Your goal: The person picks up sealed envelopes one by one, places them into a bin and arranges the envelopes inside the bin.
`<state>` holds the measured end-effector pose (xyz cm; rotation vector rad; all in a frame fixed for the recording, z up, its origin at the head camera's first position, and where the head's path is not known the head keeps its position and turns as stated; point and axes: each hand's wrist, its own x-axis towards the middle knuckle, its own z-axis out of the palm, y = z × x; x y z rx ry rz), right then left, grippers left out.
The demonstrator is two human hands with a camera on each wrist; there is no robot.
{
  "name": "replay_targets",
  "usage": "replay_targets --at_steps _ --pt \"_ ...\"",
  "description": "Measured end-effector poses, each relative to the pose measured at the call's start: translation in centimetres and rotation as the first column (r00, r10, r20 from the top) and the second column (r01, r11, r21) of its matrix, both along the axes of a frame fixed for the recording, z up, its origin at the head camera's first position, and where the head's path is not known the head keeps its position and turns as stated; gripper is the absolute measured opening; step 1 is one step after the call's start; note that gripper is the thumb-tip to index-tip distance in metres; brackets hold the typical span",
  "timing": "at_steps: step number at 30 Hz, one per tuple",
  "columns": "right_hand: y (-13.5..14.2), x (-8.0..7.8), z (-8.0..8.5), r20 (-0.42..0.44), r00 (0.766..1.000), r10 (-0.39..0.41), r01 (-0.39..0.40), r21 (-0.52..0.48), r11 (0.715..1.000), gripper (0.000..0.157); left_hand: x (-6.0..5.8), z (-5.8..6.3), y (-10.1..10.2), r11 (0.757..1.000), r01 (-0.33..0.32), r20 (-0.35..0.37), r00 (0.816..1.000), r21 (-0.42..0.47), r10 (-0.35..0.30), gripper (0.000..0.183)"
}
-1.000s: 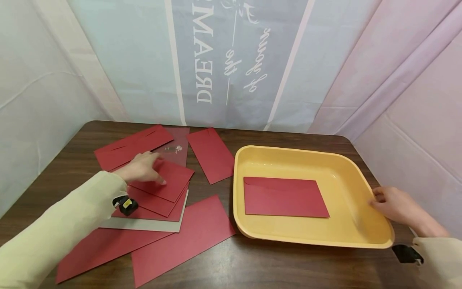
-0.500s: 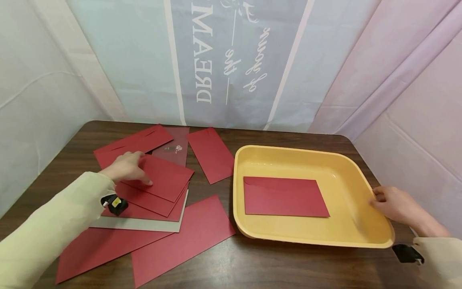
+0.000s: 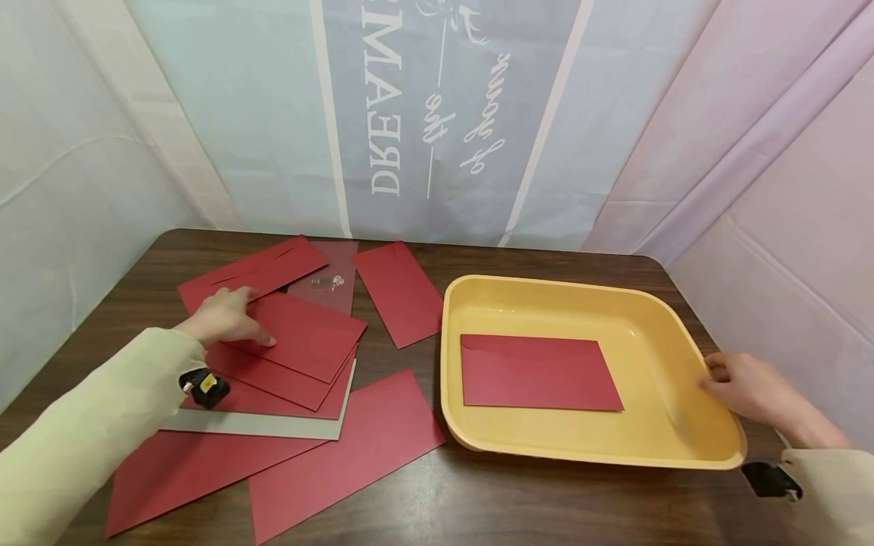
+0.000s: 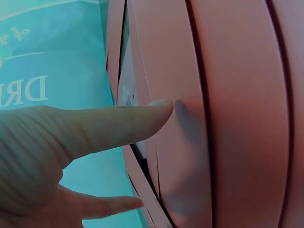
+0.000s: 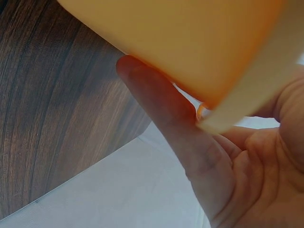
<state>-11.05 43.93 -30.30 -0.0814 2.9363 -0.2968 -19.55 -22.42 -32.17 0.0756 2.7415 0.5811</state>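
My left hand (image 3: 227, 315) is over a stack of red envelopes on the left half of the table, its thumb and fingers spread apart. The thumb lies over the top envelope (image 3: 314, 334); in the left wrist view its tip is at that envelope's surface (image 4: 175, 61), but whether it touches I cannot tell. At the far right my right hand (image 3: 747, 387) grips the rim of a yellow plastic basin (image 3: 655, 455). The right wrist view has a finger (image 5: 156, 95) running under the basin's outer wall. One red envelope (image 3: 539, 371) lies flat inside the basin.
Around the stack lie more red envelopes, one (image 3: 399, 292) behind and one (image 3: 348, 455) in front. A grey-white sheet (image 3: 273, 426) sticks out below the stack. The dark wooden table (image 3: 519, 500) meets a printed cloth (image 3: 437, 152) at the back.
My left hand has slid left and slightly back across the stack, with the envelopes staying where they were. The right hand and the basin have not moved.
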Motion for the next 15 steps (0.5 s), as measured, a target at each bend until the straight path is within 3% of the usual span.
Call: replay_targets --at_steps 7,15 --pt "0.1 0.0 -0.1 -0.005 1.000 0.002 -0.002 -0.003 1.000 0.039 0.2 -0.1 -0.7 0.999 -0.048 0.026 0.999 -0.006 0.048 0.084" --pt "0.1 0.0 -0.1 -0.003 1.000 0.002 -0.002 0.001 1.000 0.039 0.1 -0.3 -1.2 0.998 -0.039 0.023 0.999 -0.040 0.039 0.083"
